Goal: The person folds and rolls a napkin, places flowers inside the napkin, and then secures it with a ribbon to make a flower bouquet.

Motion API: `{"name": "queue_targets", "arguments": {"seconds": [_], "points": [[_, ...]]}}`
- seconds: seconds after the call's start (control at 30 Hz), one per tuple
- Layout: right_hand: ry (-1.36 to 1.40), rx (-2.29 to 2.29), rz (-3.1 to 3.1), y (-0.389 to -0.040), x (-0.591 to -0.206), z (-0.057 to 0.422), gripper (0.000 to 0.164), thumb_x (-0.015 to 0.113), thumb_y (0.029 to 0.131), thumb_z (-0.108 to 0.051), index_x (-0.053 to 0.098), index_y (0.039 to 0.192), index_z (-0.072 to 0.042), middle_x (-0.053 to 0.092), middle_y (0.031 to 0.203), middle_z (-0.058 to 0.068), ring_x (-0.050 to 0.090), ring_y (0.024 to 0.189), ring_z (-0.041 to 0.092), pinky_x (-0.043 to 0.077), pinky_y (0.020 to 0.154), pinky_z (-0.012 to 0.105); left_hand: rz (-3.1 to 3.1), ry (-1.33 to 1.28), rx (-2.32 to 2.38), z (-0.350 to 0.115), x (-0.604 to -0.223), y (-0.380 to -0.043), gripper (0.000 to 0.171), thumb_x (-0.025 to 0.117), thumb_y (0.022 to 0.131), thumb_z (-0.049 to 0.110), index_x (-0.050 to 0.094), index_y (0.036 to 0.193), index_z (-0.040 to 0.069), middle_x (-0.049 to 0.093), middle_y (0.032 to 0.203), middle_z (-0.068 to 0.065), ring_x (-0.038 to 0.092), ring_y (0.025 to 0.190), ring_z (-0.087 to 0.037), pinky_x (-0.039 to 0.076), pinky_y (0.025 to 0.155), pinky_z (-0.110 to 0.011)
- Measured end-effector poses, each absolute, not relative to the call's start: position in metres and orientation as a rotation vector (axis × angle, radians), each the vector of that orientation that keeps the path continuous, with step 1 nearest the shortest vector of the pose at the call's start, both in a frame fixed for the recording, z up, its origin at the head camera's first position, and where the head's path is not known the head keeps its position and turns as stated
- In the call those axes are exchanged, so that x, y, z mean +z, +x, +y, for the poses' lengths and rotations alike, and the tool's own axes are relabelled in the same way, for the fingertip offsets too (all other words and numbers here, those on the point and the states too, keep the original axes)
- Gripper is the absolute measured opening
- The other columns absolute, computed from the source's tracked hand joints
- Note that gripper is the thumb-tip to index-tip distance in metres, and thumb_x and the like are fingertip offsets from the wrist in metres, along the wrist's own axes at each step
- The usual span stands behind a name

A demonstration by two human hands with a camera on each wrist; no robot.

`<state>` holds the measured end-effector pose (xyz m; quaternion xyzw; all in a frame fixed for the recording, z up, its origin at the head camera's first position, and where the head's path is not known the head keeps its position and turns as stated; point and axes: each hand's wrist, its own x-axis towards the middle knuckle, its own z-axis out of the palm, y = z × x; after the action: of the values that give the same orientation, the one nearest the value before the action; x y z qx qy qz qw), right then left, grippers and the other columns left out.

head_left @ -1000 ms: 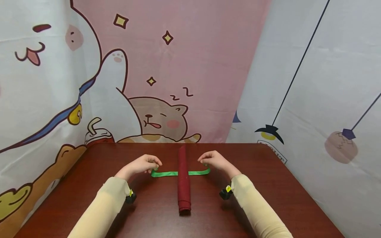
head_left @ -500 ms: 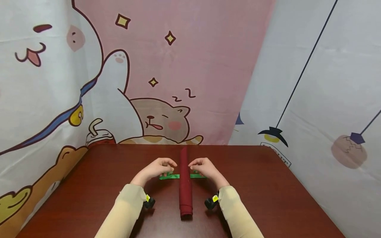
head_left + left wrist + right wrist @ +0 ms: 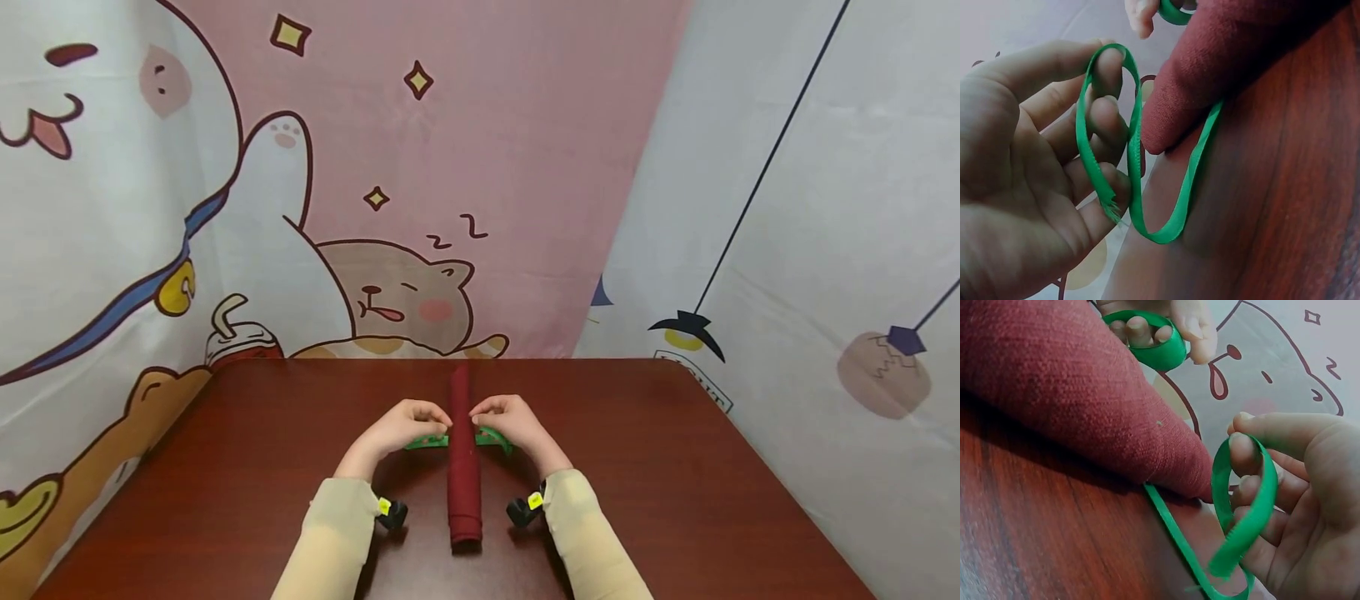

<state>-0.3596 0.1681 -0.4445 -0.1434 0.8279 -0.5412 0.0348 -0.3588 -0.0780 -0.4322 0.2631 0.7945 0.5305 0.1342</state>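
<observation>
A rolled-up dark red cloth lies lengthwise on the table, pointing away from me. Beneath it, crosswise, runs a narrow green ribbon that comes out on both sides. My left hand pinches the ribbon's left end between thumb and index finger, level with the top of the roll. A frayed tip hangs against the curled fingers in the left wrist view. On the other side my right hand pinches the right end, which loops over the fingertip with its cut tip hanging down.
The dark red-brown wooden table extends around the roll. Behind it and at both sides hang printed cartoon cloths. A small black wrist camera sits under the left cuff, another under the right.
Both hands have moved inward from either side, bringing the ribbon ends close to the roll. The ribbon's side stretches now bend up into loops. The roll stays in place.
</observation>
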Motion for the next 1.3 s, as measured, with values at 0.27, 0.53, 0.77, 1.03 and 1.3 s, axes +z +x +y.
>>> {"name": "queue_targets", "arguments": {"seconds": [0.27, 0.53, 0.77, 1.03, 1.3], "points": [[-0.345, -1.724, 2.465, -0.36, -0.447, 0.171, 0.019, 0.07, 0.088, -0.017, 0.073, 0.097, -0.001, 0.069, 0.074, 0.004, 0.052, 0.051, 0.011, 0.045, 0.048, 0.028, 2.311, 0.758, 1.549, -0.083, -0.433, -0.359, 0.017, 0.068, 0.09, 0.017, 0.073, 0.096, 0.003, 0.071, 0.09, -0.005, 0.058, 0.078, -0.014, 0.048, 0.071, -0.03], [-0.323, -1.751, 2.353, -0.362, -0.448, 0.175, 0.02, 0.053, 0.091, -0.006, 0.07, 0.097, 0.003, 0.071, 0.085, 0.01, 0.06, 0.056, 0.019, 0.051, 0.055, 0.03, 2.316, 0.75, 1.577, -0.085, -0.432, -0.362, 0.019, 0.07, 0.089, 0.02, 0.075, 0.097, 0.004, 0.072, 0.092, -0.003, 0.061, 0.088, -0.016, 0.048, 0.077, -0.033], [-0.423, -1.709, 2.327, -0.361, -0.45, 0.181, 0.021, 0.053, 0.091, -0.003, 0.068, 0.103, 0.005, 0.071, 0.089, 0.01, 0.067, 0.066, 0.03, 0.05, 0.055, 0.032, 2.312, 0.739, 1.594, -0.086, -0.431, -0.361, 0.019, 0.06, 0.092, 0.008, 0.075, 0.102, 0.002, 0.066, 0.08, -0.006, 0.054, 0.069, -0.011, 0.044, 0.063, -0.027], [-0.424, -1.638, 2.378, -0.358, -0.452, 0.179, 0.018, 0.058, 0.088, -0.005, 0.071, 0.101, -0.001, 0.07, 0.078, 0.005, 0.068, 0.065, 0.026, 0.05, 0.053, 0.031, 2.306, 0.708, 1.591, -0.087, -0.432, -0.357, 0.026, 0.053, 0.09, 0.001, 0.075, 0.104, 0.005, 0.051, 0.069, -0.012, 0.041, 0.057, -0.016, 0.037, 0.054, -0.026], [-0.45, -1.611, 2.465, -0.357, -0.444, 0.177, 0.014, 0.065, 0.088, -0.008, 0.074, 0.097, -0.002, 0.066, 0.078, 0.007, 0.055, 0.056, 0.023, 0.042, 0.05, 0.031, 2.254, 0.774, 1.614, -0.086, -0.43, -0.357, 0.021, 0.061, 0.091, 0.003, 0.072, 0.108, 0.0, 0.068, 0.111, -0.012, 0.059, 0.094, -0.018, 0.049, 0.083, -0.049]]}}
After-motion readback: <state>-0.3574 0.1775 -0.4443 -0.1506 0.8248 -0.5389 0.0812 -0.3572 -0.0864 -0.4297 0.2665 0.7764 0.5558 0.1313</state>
